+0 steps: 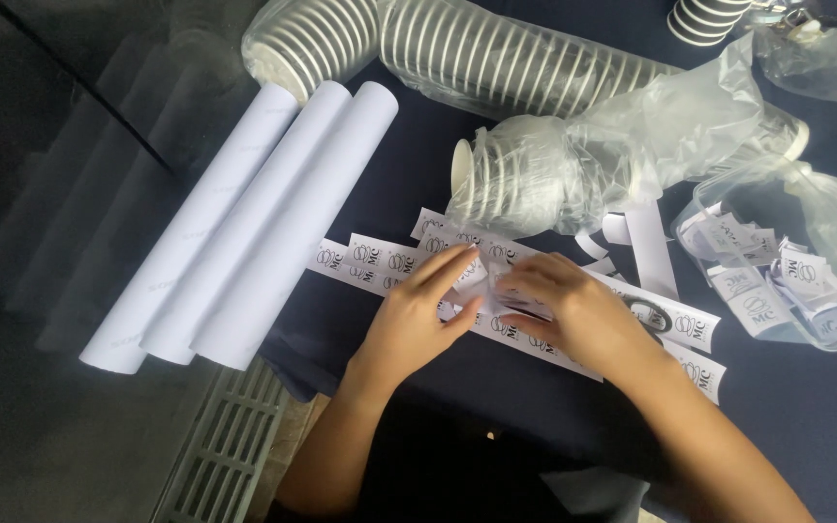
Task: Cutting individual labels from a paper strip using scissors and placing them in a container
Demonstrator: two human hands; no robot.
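We see long white paper strips [525, 334] printed with a repeating black emblem, lying flat and overlapping on a dark blue cloth, running slantwise from upper left to lower right. At their middle, one small white printed label [484, 279] is lifted and crumpled slightly above the strips.
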